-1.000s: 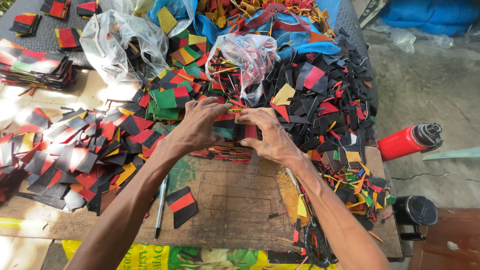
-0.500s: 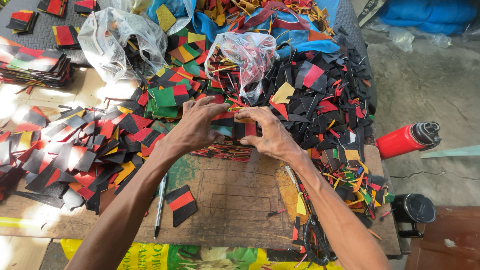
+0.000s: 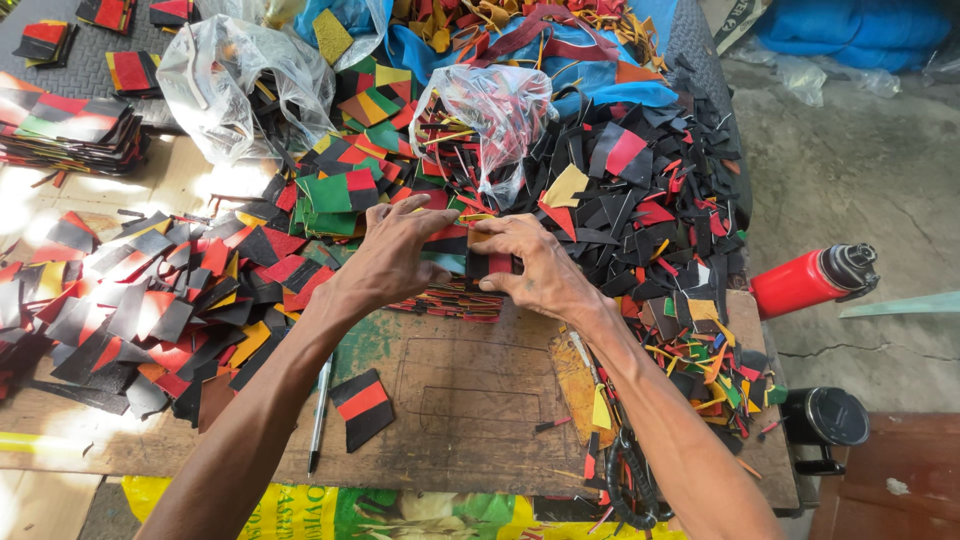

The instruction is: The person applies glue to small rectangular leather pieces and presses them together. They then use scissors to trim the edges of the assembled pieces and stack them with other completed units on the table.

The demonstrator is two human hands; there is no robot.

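My left hand [image 3: 395,258] and my right hand [image 3: 530,265] meet over a stack of black and red leather pieces [image 3: 455,290] at the far edge of a wooden board [image 3: 470,400]. Both hands press and pinch the top pieces of that stack; the right fingers hold a dark red and black piece [image 3: 492,264]. On the board nearer to me lies a single black piece with a red stripe [image 3: 362,406], with a pen [image 3: 320,412] beside it on the left.
Heaps of black, red, green and yellow leather scraps [image 3: 640,200] cover the table. Two clear plastic bags [image 3: 240,85] stand at the back. A red flask [image 3: 810,280] lies at the right, a black cup [image 3: 825,420] below it. Scissors [image 3: 630,480] rest by my right forearm.
Both hands stay on the stack; the fingers shift slightly as they square up the top pieces. Nothing else has moved.
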